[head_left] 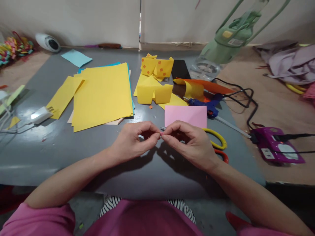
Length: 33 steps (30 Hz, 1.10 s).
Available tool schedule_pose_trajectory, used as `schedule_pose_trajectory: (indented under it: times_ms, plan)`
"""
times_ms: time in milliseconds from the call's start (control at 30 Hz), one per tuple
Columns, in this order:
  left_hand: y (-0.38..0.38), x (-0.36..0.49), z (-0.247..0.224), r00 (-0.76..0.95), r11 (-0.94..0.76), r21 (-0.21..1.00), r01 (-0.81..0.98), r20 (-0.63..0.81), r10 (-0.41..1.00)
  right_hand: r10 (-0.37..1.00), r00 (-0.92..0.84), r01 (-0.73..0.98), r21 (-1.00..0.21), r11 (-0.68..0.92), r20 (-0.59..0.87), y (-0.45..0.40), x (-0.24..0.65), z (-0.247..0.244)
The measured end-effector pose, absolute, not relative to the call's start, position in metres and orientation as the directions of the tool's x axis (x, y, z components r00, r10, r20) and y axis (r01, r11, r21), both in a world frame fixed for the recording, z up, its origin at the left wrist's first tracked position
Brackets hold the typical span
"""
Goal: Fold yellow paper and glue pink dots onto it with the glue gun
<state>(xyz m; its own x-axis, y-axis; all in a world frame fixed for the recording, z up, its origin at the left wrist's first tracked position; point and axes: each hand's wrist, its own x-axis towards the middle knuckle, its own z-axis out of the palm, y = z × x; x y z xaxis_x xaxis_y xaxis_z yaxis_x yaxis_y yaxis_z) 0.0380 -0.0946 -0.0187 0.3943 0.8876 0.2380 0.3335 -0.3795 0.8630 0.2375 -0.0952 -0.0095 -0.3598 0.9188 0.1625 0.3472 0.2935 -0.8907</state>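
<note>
Between my two hands is a tiny pink piece of paper [161,133], mostly hidden by the fingertips. My left hand [137,137] pinches it from the left with thumb and forefinger. From the other side my right hand [189,141] pinches it too, the fingertips of both hands nearly touching. Behind my right hand lies a pink sheet of paper [185,114]. Scissors with yellow and orange handles [218,139] lie partly under that hand. Farther back stand a plain yellow folded paper piece [155,94] and another folded piece with orange squares [157,68].
Yellow sheets [103,95] are stacked at left over blue ones, beside a white charger [41,114]. On the right are a blue glue gun [209,104], its cord, a purple power strip [278,146] and orange paper [209,86]. A green-topped bottle [228,39] stands behind.
</note>
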Motion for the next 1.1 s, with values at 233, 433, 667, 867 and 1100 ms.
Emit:
schedule_pose_trajectory:
  times_ms: [233, 433, 667, 867, 1100]
  plan:
    - [-0.0952, 0.0373, -0.0249, 0.372, -0.569, 0.706, 0.422, 0.437, 0.819, 0.932, -0.341, 0.388, -0.885, 0.257, 0.122, -0.0944, 0.2398, -0.0097]
    - [-0.0952, 0.0363, -0.0226, 0.386, -0.527, 0.734, 0.429, 0.379, 0.841, 0.925, -0.357, 0.4, -0.873, 0.279, 0.132, -0.0947, 0.2408, -0.0102]
    - [-0.0937, 0.0372, -0.0178, 0.373, -0.427, 0.82, 0.381, 0.286, 0.883, 0.914, -0.365, 0.424, -0.843, 0.33, 0.174, -0.0953, 0.2397, -0.0104]
    - [-0.0935, 0.0365, -0.0179, 0.38, -0.402, 0.85, 0.34, 0.266, 0.886, 0.912, -0.344, 0.455, -0.81, 0.37, 0.224, -0.0951, 0.2397, -0.0101]
    - [-0.0913, 0.0356, -0.0158, 0.391, -0.28, 0.918, 0.281, 0.157, 0.907, 0.902, -0.375, 0.427, -0.824, 0.373, 0.214, -0.0932, 0.2407, -0.01]
